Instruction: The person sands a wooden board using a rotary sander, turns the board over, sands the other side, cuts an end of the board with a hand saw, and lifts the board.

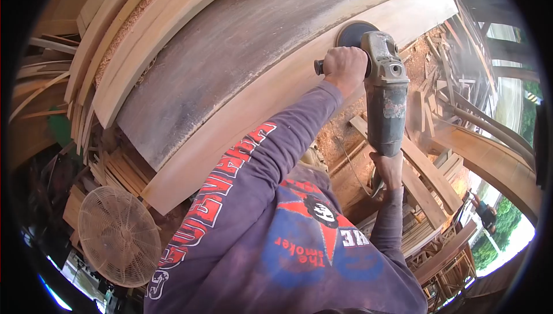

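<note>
Surfacing, apparently; disc [349, 33] over pale board [273, 92] | left hand [345, 66] clenched on side handle [318, 67]; right hand [388, 168] grasping power sander [386, 112] beyond board's near edge | calls for even pressure

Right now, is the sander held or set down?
Held: on the sander, the left hand grips the side handle, the right hand the rear end.

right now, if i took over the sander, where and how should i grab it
Take the sander two-handed, where the left hand and right hand are: side handle from the left, rear body from the near end. The handle juts sideways and the long body points back at the wearer, which should keep fingers off the disc.
</note>
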Action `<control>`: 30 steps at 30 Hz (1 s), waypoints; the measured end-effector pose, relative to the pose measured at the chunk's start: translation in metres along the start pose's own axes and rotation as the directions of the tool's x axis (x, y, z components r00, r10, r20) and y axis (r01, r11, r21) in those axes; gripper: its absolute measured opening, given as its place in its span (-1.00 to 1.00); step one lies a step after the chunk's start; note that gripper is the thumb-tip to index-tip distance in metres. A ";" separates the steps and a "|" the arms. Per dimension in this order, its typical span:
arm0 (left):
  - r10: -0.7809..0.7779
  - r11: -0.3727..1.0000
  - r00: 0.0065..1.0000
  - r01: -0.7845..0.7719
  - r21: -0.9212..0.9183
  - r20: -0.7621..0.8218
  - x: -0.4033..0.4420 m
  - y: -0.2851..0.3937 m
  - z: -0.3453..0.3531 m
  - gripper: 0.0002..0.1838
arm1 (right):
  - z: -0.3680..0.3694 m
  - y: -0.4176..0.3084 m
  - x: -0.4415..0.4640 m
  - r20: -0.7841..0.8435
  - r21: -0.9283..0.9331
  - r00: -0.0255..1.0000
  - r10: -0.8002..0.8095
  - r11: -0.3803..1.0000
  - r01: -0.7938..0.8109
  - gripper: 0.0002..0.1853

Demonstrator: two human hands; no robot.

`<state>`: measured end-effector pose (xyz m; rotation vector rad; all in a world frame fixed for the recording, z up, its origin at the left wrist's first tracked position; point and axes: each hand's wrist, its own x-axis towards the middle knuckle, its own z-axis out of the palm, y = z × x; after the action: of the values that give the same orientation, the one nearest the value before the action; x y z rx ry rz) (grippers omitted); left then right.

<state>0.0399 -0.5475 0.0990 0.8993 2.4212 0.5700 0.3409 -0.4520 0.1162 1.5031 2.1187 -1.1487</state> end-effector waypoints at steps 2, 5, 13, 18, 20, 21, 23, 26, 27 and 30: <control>-0.007 0.999 0.999 0.009 0.035 -0.043 -0.011 -0.014 0.001 -0.80 | 0.011 -0.005 -0.008 -0.006 -0.008 1.000 0.006 1.000 -0.006 -0.82; -0.110 0.991 0.989 0.117 0.071 -0.102 -0.052 -0.053 -0.010 -0.83 | 0.035 -0.029 -0.030 0.058 -0.030 0.989 -0.138 0.990 0.140 -0.65; -0.553 0.831 0.830 0.555 -0.023 0.073 -0.216 -0.126 -0.025 -0.61 | 0.094 0.004 -0.071 0.297 -0.125 0.864 -0.407 0.880 0.458 -0.52; -0.613 0.786 0.788 0.615 -0.056 0.059 -0.284 -0.161 -0.004 -0.51 | 0.108 -0.021 -0.109 0.389 -0.196 0.875 -0.287 0.903 0.383 -0.44; -0.634 0.769 0.769 0.638 -0.042 0.080 -0.279 -0.158 -0.012 -0.52 | 0.113 -0.022 -0.118 0.349 -0.158 0.891 -0.291 0.919 0.362 -0.44; -0.586 0.808 0.808 0.588 -0.025 0.060 -0.270 -0.155 -0.016 -0.53 | 0.112 -0.021 -0.124 0.329 -0.117 0.898 -0.292 0.931 0.346 -0.44; -0.513 0.858 0.857 0.512 0.036 0.052 -0.247 -0.145 -0.016 -0.55 | 0.111 -0.008 -0.121 0.276 -0.098 0.919 -0.282 0.943 0.318 -0.43; -0.428 0.901 0.894 0.433 -0.009 0.131 -0.209 -0.122 -0.027 -0.61 | 0.090 -0.011 -0.104 0.225 -0.093 0.933 -0.281 0.947 0.307 -0.45; -0.434 0.898 0.891 0.439 -0.009 0.132 -0.195 -0.117 -0.027 -0.61 | 0.081 -0.014 -0.096 0.227 -0.096 0.932 -0.284 0.946 0.311 -0.46; -0.386 0.921 0.909 0.390 0.005 0.157 -0.158 -0.098 -0.026 -0.70 | 0.060 -0.030 -0.076 0.208 -0.068 0.932 -0.297 0.946 0.316 -0.50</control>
<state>0.0820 -0.7297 0.1147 0.4100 2.3531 0.3661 0.3336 -0.5505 0.1391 0.9919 2.2872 -1.2135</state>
